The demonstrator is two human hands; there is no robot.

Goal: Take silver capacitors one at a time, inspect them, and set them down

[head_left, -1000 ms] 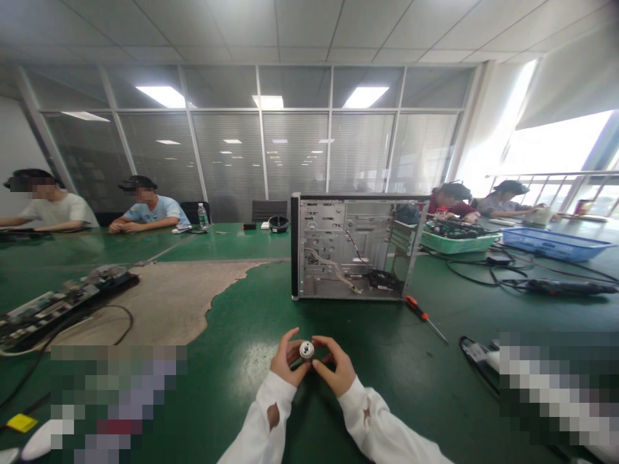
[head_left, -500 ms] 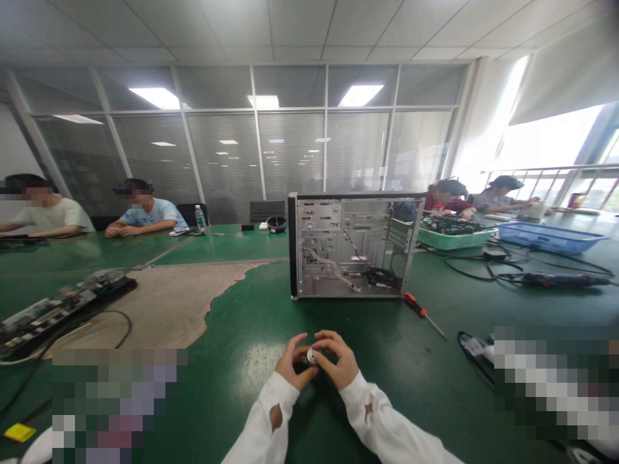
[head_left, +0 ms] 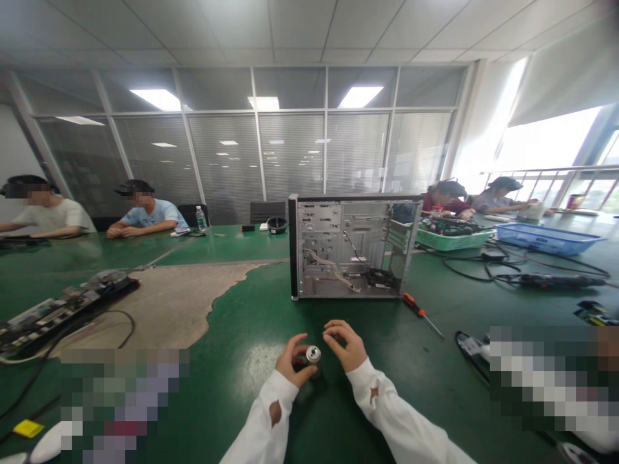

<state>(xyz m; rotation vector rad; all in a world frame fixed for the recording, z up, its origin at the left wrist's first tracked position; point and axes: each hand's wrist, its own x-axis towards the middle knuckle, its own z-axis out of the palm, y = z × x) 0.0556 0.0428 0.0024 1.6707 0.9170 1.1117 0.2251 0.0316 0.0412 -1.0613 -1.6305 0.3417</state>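
Note:
A small drink can (head_left: 313, 354) shows its round silver top with a dark opening, facing up. Its body lies mostly behind my fingers and in shadow. My left hand (head_left: 293, 363) is curled round the can from the left, thumb in front and fingers behind. Just right of the can and a little higher, my right hand (head_left: 347, 345) is apart from it, thumb and forefinger tips brought together. Whether something small is between those fingertips cannot be made out.
An opened computer case (head_left: 348, 248) stands beyond my hands, an orange-handled screwdriver (head_left: 416, 308) at its right corner. Green (head_left: 454, 238) and blue (head_left: 549, 237) baskets and black cables lie farther right. A circuit assembly (head_left: 62, 309) rests on the left. Several people sit around the green table (head_left: 242, 399).
My right hand has come off the can's top, moving up and to the right. My left hand stays round the can, whose silver top shows more fully.

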